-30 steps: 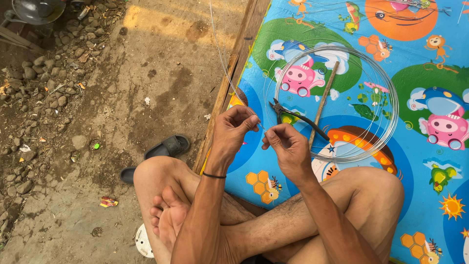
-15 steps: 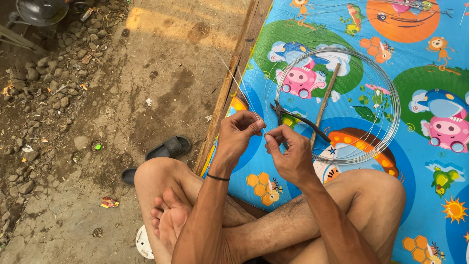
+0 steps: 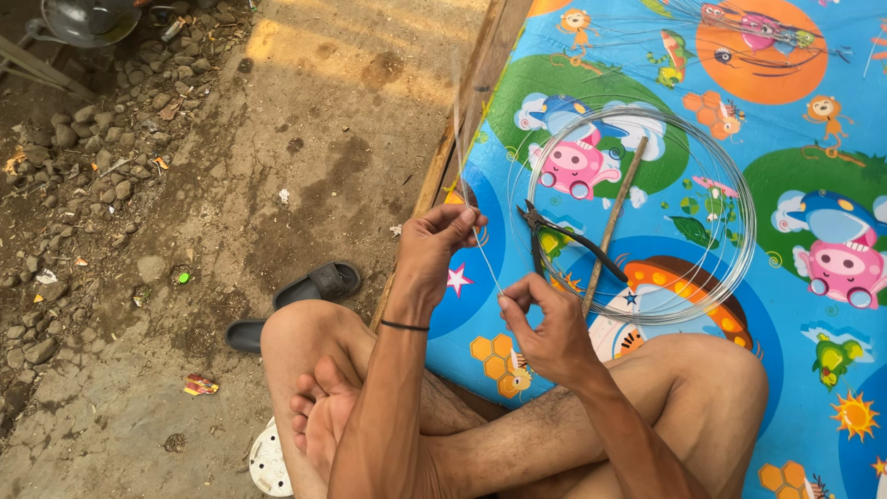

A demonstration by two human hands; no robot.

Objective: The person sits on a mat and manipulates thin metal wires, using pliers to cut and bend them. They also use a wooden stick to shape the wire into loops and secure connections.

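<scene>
Seated cross-legged at the left edge of a bright cartoon-printed play mat [image 3: 813, 120], stretching a thin clear strand of fishing line [image 3: 487, 259] between left hand [image 3: 442, 242] and right hand [image 3: 545, 323], each grip pinched shut on the strand with thumb and fingertips, hands a little apart. Lying on the mat just beyond the hands: a wide coil of pale wire [image 3: 739, 199], with black-handled pliers [image 3: 565, 238] and a slim wooden stick [image 3: 613, 222] across it. Resting on the bare dirt ground [image 3: 305, 111] off the mat's left edge, a pair of dark rubber sandals [image 3: 314, 285].
</scene>
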